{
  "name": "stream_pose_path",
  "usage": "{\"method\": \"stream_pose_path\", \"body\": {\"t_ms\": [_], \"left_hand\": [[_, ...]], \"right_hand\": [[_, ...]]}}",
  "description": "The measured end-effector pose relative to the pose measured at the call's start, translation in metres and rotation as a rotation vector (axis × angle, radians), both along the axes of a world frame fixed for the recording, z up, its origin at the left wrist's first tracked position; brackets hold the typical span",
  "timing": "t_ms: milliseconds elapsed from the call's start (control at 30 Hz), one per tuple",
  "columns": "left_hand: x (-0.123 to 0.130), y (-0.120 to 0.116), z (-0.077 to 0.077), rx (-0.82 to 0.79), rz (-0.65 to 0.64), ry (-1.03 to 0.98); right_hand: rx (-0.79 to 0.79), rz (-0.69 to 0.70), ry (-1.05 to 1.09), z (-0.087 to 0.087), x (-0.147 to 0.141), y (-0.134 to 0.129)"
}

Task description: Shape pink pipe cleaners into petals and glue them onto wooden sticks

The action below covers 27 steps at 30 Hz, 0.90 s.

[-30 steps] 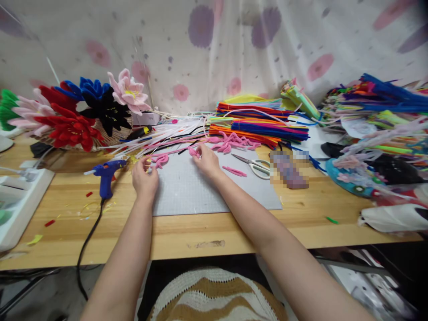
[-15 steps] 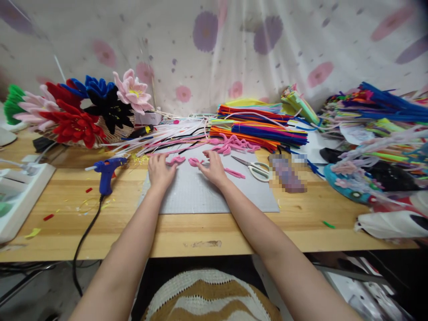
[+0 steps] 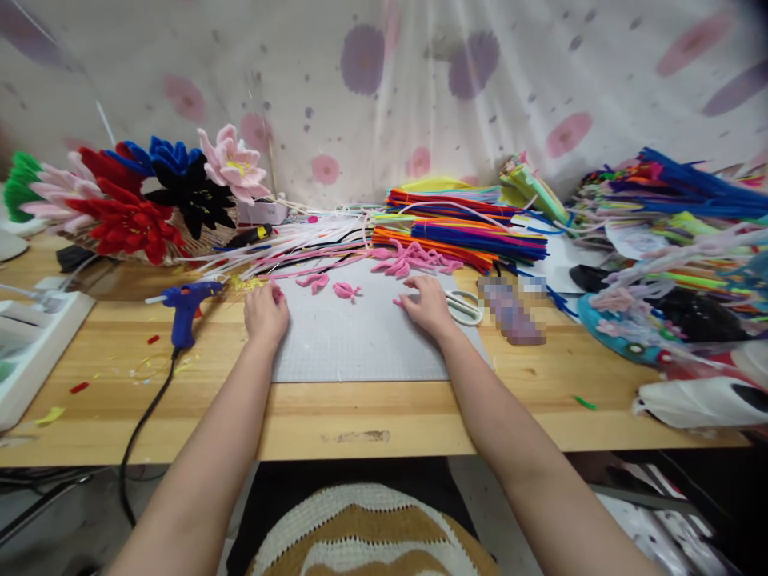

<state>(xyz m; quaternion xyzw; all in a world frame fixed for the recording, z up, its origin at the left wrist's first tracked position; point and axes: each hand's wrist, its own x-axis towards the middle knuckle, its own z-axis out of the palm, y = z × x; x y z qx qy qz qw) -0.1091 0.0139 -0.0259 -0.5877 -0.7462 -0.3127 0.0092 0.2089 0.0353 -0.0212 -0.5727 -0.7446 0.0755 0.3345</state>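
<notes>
My left hand [image 3: 266,312] is at the left edge of the grey cutting mat [image 3: 360,344], its fingers curled round a small pink piece that shows at the fingertips. My right hand [image 3: 427,304] rests on the mat's right side, with thumb and fingers at the end of a pink strip [image 3: 398,302]. Between the hands lie two pink looped pieces, one on the left [image 3: 313,282] and one nearer the middle [image 3: 346,291]. Behind my right hand is a heap of pink twisted pieces [image 3: 408,258]. Scissors [image 3: 465,307] lie beside that hand, their blades hidden.
A blue glue gun [image 3: 185,316] with a black cord lies on the left, near a white power strip [image 3: 45,360]. Fuzzy flowers [image 3: 138,216] stand behind it. Bundles of coloured stems [image 3: 468,232] lie at the back, with more craft items [image 3: 678,296] on the right.
My hands have moved apart, the left one leftward and the right one rightward to the pink strip. The two looped pieces now lie uncovered on the mat.
</notes>
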Motion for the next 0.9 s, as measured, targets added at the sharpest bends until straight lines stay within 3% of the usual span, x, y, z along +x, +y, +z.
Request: {"method": "stream_pose_path", "body": {"t_ms": [267, 433, 700, 900], "left_hand": [[0.003, -0.007, 0.003, 0.087, 0.022, -0.074], [0.018, -0.020, 0.011, 0.221, -0.014, -0.043], [0.058, -0.025, 0.008, 0.152, -0.418, 0.158], [0.060, -0.026, 0.005, -0.011, -0.638, 0.241]], "right_hand": [[-0.088, -0.026, -0.037, 0.001, 0.014, -0.001], [-0.169, 0.065, -0.199, 0.007, 0.018, -0.006], [-0.169, 0.038, -0.231, 0.009, 0.000, -0.011], [-0.120, -0.038, -0.121, 0.006, -0.007, -0.011]]}}
